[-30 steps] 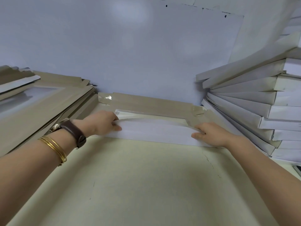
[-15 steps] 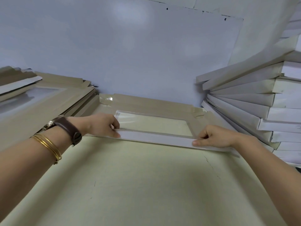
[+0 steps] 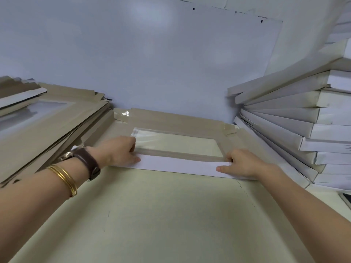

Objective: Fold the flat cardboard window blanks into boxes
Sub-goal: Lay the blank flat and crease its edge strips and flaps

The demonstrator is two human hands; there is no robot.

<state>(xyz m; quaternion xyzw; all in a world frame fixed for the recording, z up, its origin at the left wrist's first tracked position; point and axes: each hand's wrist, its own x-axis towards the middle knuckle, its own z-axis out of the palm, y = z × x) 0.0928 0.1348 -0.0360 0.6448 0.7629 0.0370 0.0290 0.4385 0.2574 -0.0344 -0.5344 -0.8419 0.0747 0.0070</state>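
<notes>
Matt tan cardboard blank (image 3: 182, 121) with glossy clear plastic window (image 3: 176, 142), white smooth flap (image 3: 180, 165); matt tabletop (image 3: 161, 215).

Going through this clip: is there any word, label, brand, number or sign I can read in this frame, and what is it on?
No text can be read in this frame.
The window blank, gripped by the left hand and right hand, is plain with no print.
The stack of flat blanks and the stack of folded boxes are plain.
The watch has its face angled away, so it is unreadable.
</notes>
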